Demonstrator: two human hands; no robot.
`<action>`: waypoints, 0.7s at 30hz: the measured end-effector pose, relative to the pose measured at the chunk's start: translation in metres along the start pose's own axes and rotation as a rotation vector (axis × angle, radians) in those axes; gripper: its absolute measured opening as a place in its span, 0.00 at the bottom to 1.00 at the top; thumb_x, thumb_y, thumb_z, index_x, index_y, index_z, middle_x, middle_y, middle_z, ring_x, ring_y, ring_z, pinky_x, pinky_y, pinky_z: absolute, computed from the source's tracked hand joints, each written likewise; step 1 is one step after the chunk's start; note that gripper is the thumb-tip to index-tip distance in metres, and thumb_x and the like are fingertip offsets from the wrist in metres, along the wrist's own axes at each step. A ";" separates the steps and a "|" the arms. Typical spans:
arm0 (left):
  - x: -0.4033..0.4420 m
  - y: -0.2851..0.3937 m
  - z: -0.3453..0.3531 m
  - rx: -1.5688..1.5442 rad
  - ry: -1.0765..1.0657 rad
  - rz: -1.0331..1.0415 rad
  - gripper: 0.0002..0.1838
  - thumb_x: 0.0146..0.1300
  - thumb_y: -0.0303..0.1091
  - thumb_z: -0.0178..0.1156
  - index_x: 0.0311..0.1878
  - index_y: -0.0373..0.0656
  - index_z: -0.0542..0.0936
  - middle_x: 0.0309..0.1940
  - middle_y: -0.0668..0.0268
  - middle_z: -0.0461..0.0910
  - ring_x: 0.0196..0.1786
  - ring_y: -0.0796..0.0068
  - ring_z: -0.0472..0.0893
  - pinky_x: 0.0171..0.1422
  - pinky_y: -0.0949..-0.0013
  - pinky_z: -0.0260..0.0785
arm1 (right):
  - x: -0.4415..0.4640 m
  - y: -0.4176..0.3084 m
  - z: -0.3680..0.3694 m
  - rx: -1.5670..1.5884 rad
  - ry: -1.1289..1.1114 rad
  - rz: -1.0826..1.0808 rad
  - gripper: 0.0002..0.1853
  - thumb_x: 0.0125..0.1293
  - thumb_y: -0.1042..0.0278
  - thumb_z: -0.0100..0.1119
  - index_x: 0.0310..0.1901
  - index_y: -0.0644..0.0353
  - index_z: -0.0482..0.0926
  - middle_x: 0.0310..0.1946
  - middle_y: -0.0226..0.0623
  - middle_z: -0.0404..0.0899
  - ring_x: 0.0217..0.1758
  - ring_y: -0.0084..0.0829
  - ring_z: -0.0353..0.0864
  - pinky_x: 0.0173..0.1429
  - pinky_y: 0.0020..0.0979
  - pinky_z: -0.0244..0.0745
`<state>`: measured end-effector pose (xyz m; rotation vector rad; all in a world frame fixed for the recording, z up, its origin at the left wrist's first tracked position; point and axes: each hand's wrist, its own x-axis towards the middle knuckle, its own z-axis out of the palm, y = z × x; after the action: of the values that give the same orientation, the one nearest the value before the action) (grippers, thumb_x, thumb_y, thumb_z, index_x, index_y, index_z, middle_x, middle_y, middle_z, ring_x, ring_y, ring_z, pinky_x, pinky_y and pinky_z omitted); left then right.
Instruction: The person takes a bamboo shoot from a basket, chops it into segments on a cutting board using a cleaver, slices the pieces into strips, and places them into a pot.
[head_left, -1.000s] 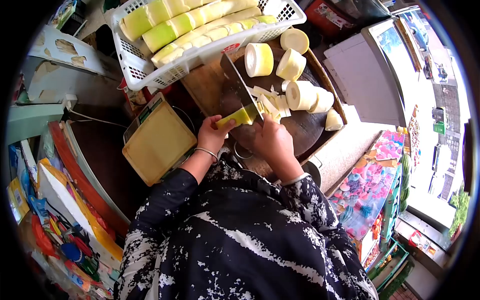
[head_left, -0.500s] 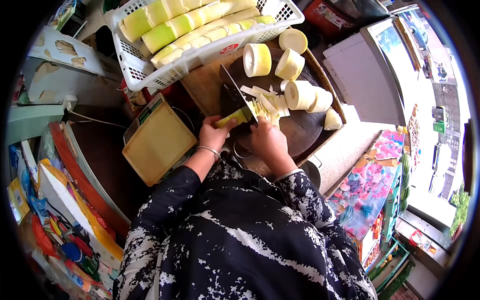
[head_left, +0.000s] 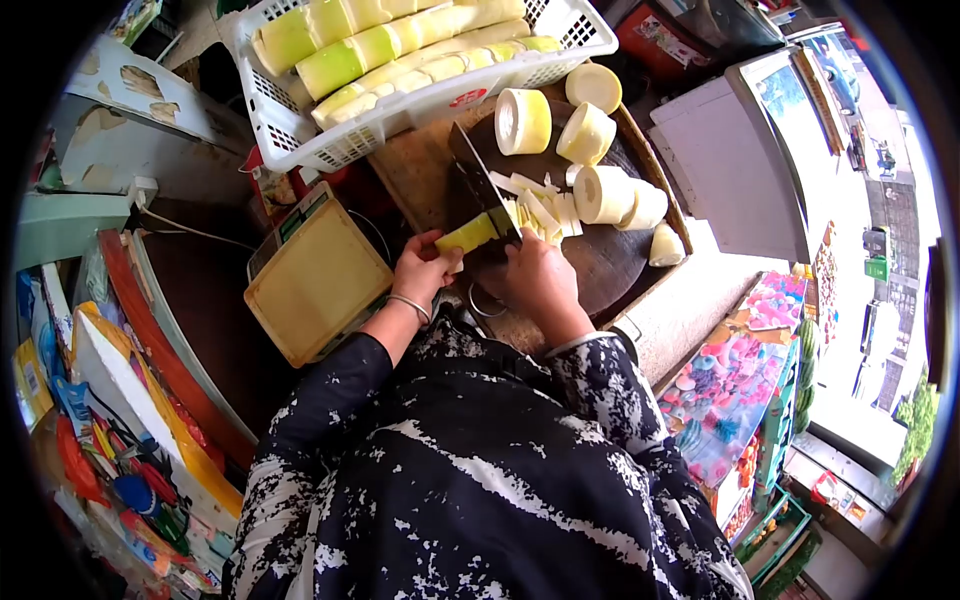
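Note:
My left hand [head_left: 424,268] pinches the near end of a yellow-green bamboo shoot piece [head_left: 468,235] on a dark round chopping board [head_left: 605,275]. My right hand [head_left: 542,275] is closed round the handle end of a wide cleaver [head_left: 482,178], whose blade stands upright against the piece's right end. The handle is hidden by my fingers. Pale cut strips [head_left: 540,207] lie just right of the blade. Several thick cream-coloured chunks [head_left: 602,194] sit along the board's far and right sides.
A white plastic basket [head_left: 385,128] holds long peeled shoots beyond the board. A scale with a tan tray [head_left: 318,285] stands left. At the right are a white box-like unit [head_left: 728,165] and a flower-patterned surface [head_left: 728,385]. Packets [head_left: 85,460] crowd the lower left.
The cleaver and both hands have shifted slightly at the piece, both hands keeping their grip. The whole view has moved a little with the head.

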<state>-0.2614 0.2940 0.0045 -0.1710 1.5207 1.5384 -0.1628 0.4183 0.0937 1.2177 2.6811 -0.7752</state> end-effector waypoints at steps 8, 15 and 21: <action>0.001 0.005 0.001 0.066 0.028 -0.002 0.27 0.53 0.32 0.67 0.55 0.44 0.67 0.42 0.67 0.75 0.43 0.74 0.77 0.42 0.67 0.71 | 0.004 0.006 0.007 -0.017 0.038 -0.042 0.10 0.62 0.61 0.48 0.34 0.59 0.71 0.24 0.50 0.78 0.30 0.52 0.79 0.35 0.47 0.73; -0.003 0.009 0.007 0.104 0.082 0.028 0.26 0.51 0.32 0.69 0.51 0.39 0.68 0.38 0.64 0.77 0.35 0.76 0.79 0.32 0.76 0.70 | 0.004 -0.007 -0.003 -0.019 -0.053 0.007 0.16 0.60 0.59 0.52 0.42 0.63 0.74 0.30 0.54 0.79 0.36 0.53 0.79 0.41 0.47 0.73; -0.004 0.004 0.005 0.113 0.072 0.038 0.26 0.50 0.33 0.69 0.50 0.39 0.69 0.36 0.64 0.78 0.35 0.77 0.79 0.32 0.76 0.71 | -0.002 -0.007 -0.004 -0.007 -0.040 -0.004 0.15 0.60 0.60 0.52 0.41 0.63 0.73 0.29 0.54 0.78 0.36 0.53 0.79 0.41 0.46 0.73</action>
<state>-0.2593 0.2970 0.0116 -0.1341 1.6723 1.4849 -0.1662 0.4151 0.1000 1.1829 2.6534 -0.7814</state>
